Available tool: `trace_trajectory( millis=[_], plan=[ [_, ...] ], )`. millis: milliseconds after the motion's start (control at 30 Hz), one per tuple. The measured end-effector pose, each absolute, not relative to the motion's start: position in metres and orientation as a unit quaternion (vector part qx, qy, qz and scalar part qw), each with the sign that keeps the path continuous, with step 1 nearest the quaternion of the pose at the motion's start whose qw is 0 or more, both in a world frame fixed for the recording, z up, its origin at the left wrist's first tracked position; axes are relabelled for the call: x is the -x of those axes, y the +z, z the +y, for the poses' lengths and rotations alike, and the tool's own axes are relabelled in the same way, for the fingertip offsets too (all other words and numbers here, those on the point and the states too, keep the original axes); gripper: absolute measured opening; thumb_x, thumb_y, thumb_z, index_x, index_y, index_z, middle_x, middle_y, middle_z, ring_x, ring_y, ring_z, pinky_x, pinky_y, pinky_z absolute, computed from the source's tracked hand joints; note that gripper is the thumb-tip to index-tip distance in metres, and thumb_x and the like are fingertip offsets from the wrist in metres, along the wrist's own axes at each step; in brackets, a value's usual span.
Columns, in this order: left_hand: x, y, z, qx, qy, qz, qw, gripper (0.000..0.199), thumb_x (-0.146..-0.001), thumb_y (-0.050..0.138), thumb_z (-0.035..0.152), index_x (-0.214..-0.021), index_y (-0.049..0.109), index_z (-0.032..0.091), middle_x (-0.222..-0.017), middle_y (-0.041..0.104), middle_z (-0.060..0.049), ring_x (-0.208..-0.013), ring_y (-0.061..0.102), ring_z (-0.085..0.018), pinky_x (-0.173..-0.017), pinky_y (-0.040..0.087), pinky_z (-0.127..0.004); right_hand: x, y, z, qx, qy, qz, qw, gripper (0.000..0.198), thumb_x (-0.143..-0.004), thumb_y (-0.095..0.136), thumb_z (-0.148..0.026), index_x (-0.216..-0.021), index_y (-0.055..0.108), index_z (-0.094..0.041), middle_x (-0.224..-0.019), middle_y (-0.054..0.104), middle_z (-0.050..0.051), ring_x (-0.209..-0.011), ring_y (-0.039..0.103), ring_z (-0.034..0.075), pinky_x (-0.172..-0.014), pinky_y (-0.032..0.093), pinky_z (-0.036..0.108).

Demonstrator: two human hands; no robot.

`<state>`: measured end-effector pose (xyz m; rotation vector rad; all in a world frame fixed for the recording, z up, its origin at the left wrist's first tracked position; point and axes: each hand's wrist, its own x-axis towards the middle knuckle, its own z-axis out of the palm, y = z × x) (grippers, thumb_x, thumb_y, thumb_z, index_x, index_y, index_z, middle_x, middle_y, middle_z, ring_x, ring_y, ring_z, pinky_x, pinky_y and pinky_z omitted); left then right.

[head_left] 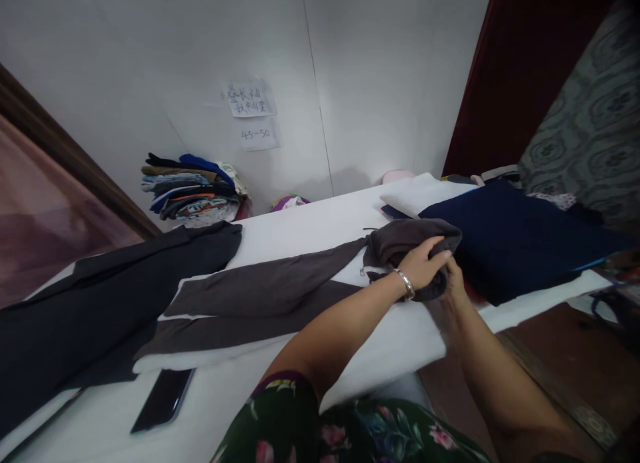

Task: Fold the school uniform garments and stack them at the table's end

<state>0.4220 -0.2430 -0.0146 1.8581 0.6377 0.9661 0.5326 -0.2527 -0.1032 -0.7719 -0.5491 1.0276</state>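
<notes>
A dark grey-brown jacket (270, 286) lies across the white table, its two long sleeves stretched out to the left. Its body is bunched into a thick roll at the right, with a small zip pull and a cord end showing beside it. My left hand (423, 266), with a silver bracelet at the wrist, rests on top of this roll, fingers curled over the cloth. At the roll's right end, my right hand (454, 280) grips the fabric from the near side. Some of its fingers are hidden by the cloth and my left hand.
Black clothing (115, 303) covers the table's left side, near a phone (164, 400). A stack of folded clothes (195, 190) stands by the wall. Navy cloth (515, 236) lies at the right. Handwritten papers (253, 98) hang on the wall.
</notes>
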Motion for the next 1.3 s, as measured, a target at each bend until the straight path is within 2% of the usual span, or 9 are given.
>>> trace_trajectory(
  millis=[133, 233, 467, 600, 767, 900, 1067, 1200, 1300],
  plan=[
    [-0.407, -0.033, -0.221, -0.792, 0.395, 0.312, 0.344, 0.026, -0.088, 0.049, 0.034, -0.103, 0.068, 0.025, -0.105, 0.07, -0.001, -0.1, 0.062, -0.016, -0.091, 0.045, -0.029, -0.552, -0.119, -0.265, 0.318, 0.572, -0.187, 0.733, 0.029, -0.075, 0.059, -0.044, -0.093, 0.069, -0.023, -0.091, 0.073, 0.005, -0.108, 0.061, 0.026, -0.096, 0.048, 0.044],
    [-0.375, -0.043, -0.174, -0.727, 0.378, 0.498, 0.284, 0.026, -0.089, 0.046, 0.033, -0.096, 0.069, 0.024, -0.091, 0.072, -0.002, -0.088, 0.064, -0.016, -0.08, 0.047, -0.027, -0.555, -0.123, -0.267, 0.298, 0.607, -0.151, 0.721, 0.027, -0.074, 0.059, -0.041, -0.093, 0.069, -0.023, -0.091, 0.073, 0.004, -0.108, 0.061, 0.027, -0.097, 0.047, 0.046],
    [-0.354, -0.061, -0.098, -0.709, 0.181, 0.653, 0.198, 0.041, -0.085, 0.047, 0.049, -0.08, 0.072, 0.017, -0.105, 0.068, -0.016, -0.112, 0.053, -0.033, -0.095, 0.035, -0.046, -0.553, -0.128, -0.263, 0.284, 0.623, -0.112, 0.721, 0.019, -0.074, 0.062, -0.034, -0.088, 0.069, -0.025, -0.086, 0.074, 0.002, -0.102, 0.064, 0.027, -0.094, 0.049, 0.047],
    [-0.377, -0.073, -0.085, -0.692, 0.153, 0.67, 0.223, 0.041, -0.076, 0.057, 0.055, -0.072, 0.071, 0.017, -0.107, 0.067, -0.019, -0.118, 0.048, -0.038, -0.101, 0.023, -0.056, -0.553, -0.129, -0.264, 0.275, 0.601, -0.091, 0.745, 0.02, -0.073, 0.064, -0.027, -0.092, 0.068, -0.026, -0.086, 0.074, -0.001, -0.097, 0.067, 0.024, -0.093, 0.051, 0.044],
    [-0.385, -0.08, -0.077, -0.666, 0.216, 0.66, 0.273, 0.007, -0.069, 0.066, 0.026, -0.065, 0.067, 0.02, -0.101, 0.07, -0.012, -0.116, 0.051, -0.034, -0.104, 0.019, -0.054, -0.549, -0.124, -0.265, 0.279, 0.582, -0.097, 0.758, 0.022, -0.072, 0.065, -0.024, -0.093, 0.068, -0.027, -0.092, 0.073, -0.003, -0.1, 0.066, 0.023, -0.092, 0.052, 0.042],
    [-0.379, -0.07, -0.074, -0.632, 0.32, 0.616, 0.344, 0.006, -0.074, 0.06, 0.02, -0.074, 0.065, 0.021, -0.094, 0.07, -0.007, -0.107, 0.058, -0.026, -0.098, 0.034, -0.044, -0.551, -0.129, -0.264, 0.281, 0.582, -0.101, 0.756, 0.02, -0.072, 0.065, -0.024, -0.092, 0.068, -0.028, -0.091, 0.073, -0.003, -0.101, 0.065, 0.023, -0.094, 0.051, 0.042],
    [-0.354, -0.033, -0.082, -0.582, 0.417, 0.52, 0.466, 0.024, -0.078, 0.056, 0.02, -0.101, 0.059, 0.016, -0.086, 0.069, -0.006, -0.076, 0.065, -0.013, -0.079, 0.049, -0.031, -0.558, -0.138, -0.263, 0.274, 0.6, -0.11, 0.744, 0.026, -0.075, 0.064, -0.028, -0.101, 0.066, -0.028, -0.093, 0.073, -0.001, -0.102, 0.065, 0.022, -0.096, 0.049, 0.041],
    [-0.32, -0.006, -0.105, -0.532, 0.491, 0.386, 0.572, 0.021, -0.076, 0.06, 0.024, -0.095, 0.061, 0.015, -0.076, 0.067, -0.003, -0.065, 0.062, -0.01, -0.077, 0.05, -0.032, -0.561, -0.14, -0.262, 0.287, 0.594, -0.114, 0.743, 0.021, -0.077, 0.062, -0.028, -0.097, 0.067, -0.028, -0.092, 0.073, -0.001, -0.101, 0.065, 0.023, -0.096, 0.048, 0.044],
    [-0.295, -0.006, -0.126, -0.587, 0.473, 0.394, 0.527, 0.016, -0.075, 0.06, 0.027, -0.086, 0.064, 0.016, -0.069, 0.065, -0.002, -0.062, 0.06, -0.012, -0.075, 0.051, -0.033, -0.56, -0.139, -0.262, 0.304, 0.581, -0.127, 0.744, 0.02, -0.077, 0.061, -0.03, -0.096, 0.067, -0.028, -0.09, 0.073, 0.0, -0.099, 0.066, 0.024, -0.094, 0.049, 0.047]
  ],
)
